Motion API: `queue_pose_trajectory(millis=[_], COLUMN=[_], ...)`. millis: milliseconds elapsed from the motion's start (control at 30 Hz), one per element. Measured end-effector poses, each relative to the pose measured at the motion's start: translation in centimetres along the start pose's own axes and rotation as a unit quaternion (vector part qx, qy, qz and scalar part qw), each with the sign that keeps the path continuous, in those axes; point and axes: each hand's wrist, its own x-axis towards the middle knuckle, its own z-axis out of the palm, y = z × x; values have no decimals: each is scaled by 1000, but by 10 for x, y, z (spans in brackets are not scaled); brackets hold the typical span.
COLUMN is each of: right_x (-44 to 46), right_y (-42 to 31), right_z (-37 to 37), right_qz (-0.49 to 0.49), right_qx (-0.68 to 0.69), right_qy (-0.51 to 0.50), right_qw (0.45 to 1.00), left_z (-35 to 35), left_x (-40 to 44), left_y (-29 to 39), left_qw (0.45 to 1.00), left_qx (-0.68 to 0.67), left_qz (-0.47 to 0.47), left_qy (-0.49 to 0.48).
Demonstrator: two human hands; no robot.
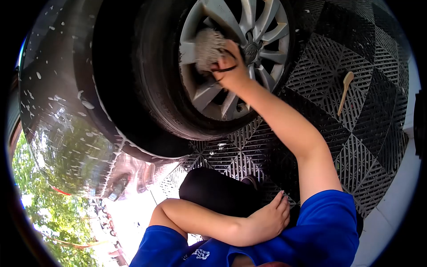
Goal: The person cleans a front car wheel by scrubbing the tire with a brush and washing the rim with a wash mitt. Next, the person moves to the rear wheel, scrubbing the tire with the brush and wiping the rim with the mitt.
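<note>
My right hand (233, 69) is closed around a grey, shaggy scrubber (209, 48) with a dark loop by the fingers. The scrubber is blurred and lies against the spokes on the left part of the silver wheel rim (222, 18); its exact kind cannot be made out. Around the rim runs a black tire (158, 84). My left arm is bent across my body, and my left hand (269, 220) rests near my dark-clothed knee (213, 191), fingers stretched out and holding nothing.
Foam and drops streak the dark car body (66, 111) at left. A light wooden, spoon-shaped tool (345, 91) lies on the black and grey grated floor tiles (329, 66) at right. A pale ledge (387, 213) borders the tiles. Trees (53, 218) show outside at lower left.
</note>
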Motion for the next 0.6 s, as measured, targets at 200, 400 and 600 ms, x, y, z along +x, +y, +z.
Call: queue_pose_trajectory(millis=[200, 400, 600], right_x=[-88, -88, -18], right_y=[114, 32, -32], right_z=[-15, -29, -32], right_qz=[226, 213, 84], right_qx=[400, 337, -38], right_qy=[-31, -53, -439], right_qw=[888, 916, 894], left_z=[-8, -7, -7], left_x=[-2, -10, -7], left_y=[-1, 6, 6], left_qw=[999, 999, 999], left_qx=[20, 7, 10], left_qz=[-21, -22, -23], left_qy=[33, 37, 32])
